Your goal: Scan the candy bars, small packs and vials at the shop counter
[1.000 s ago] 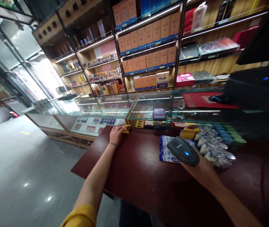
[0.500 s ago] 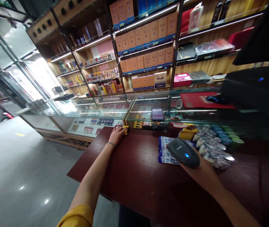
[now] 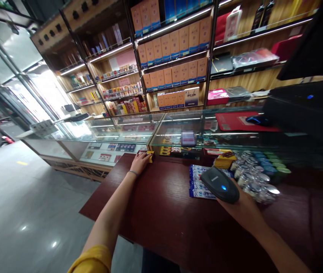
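Observation:
At the far edge of the dark red table, my left hand (image 3: 141,162) has its fingers closed over a small yellow packet (image 3: 150,156); most of the packet is under the fingers. A black barcode scanner (image 3: 217,181) with a lit blue light is in my right hand (image 3: 245,206), its head pointing forward and left. Beneath the scanner lie blue-and-white printed packets (image 3: 197,181), partly covered by it. Just beyond them is a stack of yellow packets (image 3: 223,160).
Several silver-lidded jars (image 3: 253,176) and blue and green containers (image 3: 266,162) stand right of the packets. A glass display case (image 3: 161,131) borders the table's far side. On it rest a red mat (image 3: 229,120) and a mouse (image 3: 256,120). Dark equipment (image 3: 303,110) stands at right.

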`<state>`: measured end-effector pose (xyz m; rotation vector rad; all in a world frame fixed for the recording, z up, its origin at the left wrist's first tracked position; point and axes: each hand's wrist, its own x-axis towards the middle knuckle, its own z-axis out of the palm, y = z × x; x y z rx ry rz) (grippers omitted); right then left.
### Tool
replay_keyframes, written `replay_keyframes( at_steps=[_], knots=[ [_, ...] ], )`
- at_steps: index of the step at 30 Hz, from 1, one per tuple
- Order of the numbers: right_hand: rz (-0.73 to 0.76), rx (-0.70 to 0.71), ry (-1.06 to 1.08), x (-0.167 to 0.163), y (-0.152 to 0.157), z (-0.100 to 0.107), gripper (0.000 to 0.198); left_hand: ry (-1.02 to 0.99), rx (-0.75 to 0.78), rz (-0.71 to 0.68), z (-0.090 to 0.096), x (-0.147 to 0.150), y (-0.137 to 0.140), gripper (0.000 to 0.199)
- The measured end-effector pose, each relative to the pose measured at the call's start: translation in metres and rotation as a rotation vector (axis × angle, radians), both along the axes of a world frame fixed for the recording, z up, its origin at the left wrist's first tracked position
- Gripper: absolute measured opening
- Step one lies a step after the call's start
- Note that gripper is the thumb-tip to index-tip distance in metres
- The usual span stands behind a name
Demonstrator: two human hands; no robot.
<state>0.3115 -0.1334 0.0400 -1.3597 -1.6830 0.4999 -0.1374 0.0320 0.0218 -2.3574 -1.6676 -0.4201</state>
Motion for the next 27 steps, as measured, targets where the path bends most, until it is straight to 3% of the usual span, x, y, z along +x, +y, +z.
replay_keyframes(
  at_steps=[6, 10, 16, 21, 27],
  knots=[
    [-0.097, 0.003, 0.094, -0.001, 0.001, 0.009, 0.039, -0.005, 0.101, 0.041, 0.006, 0.016, -0.012, 0.05],
    [-0.164, 0.023, 0.247, 0.01, 0.006, 0.014, 0.045, -0.128, 0.233, -0.035, 0.009, 0.055, -0.015, 0.045],
    [-0.233, 0.096, 0.37, 0.04, 0.014, 0.026, 0.038, -0.276, 0.336, -0.268, 0.026, 0.159, -0.023, 0.043],
    [-0.247, 0.055, 0.427, 0.055, 0.01, 0.041, 0.035, -0.373, 0.239, -0.46, 0.038, 0.258, -0.027, 0.044],
    [-0.3, 0.029, 0.52, 0.067, 0.011, 0.042, 0.036, -0.572, 0.096, -0.551, 0.031, 0.347, -0.029, 0.054]
  ],
)
